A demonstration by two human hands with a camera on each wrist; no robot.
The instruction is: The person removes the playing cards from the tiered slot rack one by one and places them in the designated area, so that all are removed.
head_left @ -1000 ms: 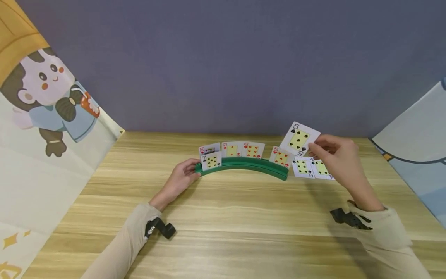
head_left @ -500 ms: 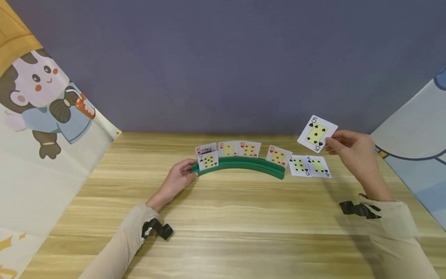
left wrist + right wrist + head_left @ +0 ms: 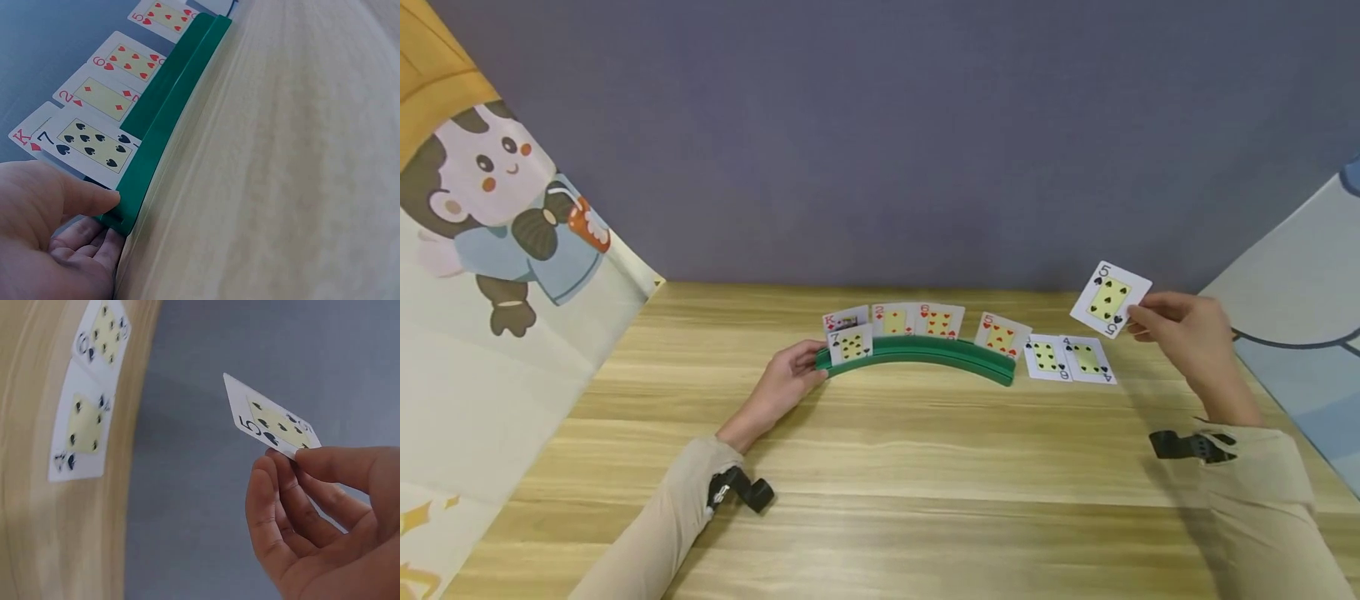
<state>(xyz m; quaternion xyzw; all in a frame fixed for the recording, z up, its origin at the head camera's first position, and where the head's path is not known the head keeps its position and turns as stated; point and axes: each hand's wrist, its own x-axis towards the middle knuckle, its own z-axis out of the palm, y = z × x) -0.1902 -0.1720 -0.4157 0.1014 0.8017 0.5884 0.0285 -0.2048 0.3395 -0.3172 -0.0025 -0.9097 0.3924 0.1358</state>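
My left hand point(image 3: 782, 385) grips the left end of a curved green card holder point(image 3: 169, 119), thumb on its front face and fingers beneath. Standing in the holder's slots are the seven of spades point(image 3: 94, 142), partly covering a king of diamonds point(image 3: 28, 134), then the two of diamonds point(image 3: 893, 320), the six of hearts point(image 3: 939, 322) and the five of hearts point(image 3: 1002, 335). Raised over the table's right side, the five of spades point(image 3: 1110, 299) is pinched at one corner between thumb and fingers of my right hand point(image 3: 1187, 346).
Face up beside the holder's right end lie the six of spades point(image 3: 1046, 357) and the four of spades point(image 3: 1088, 360), edge to edge. The wooden table point(image 3: 887, 467) meets a dark grey panel point(image 3: 880, 150) at the back. Printed cartoon panels point(image 3: 512, 208) flank both sides.
My right hand has carried the five of spades rightward, away from the holder, uncovering the four of spades on the table. The left hand keeps its grip on the card holder.
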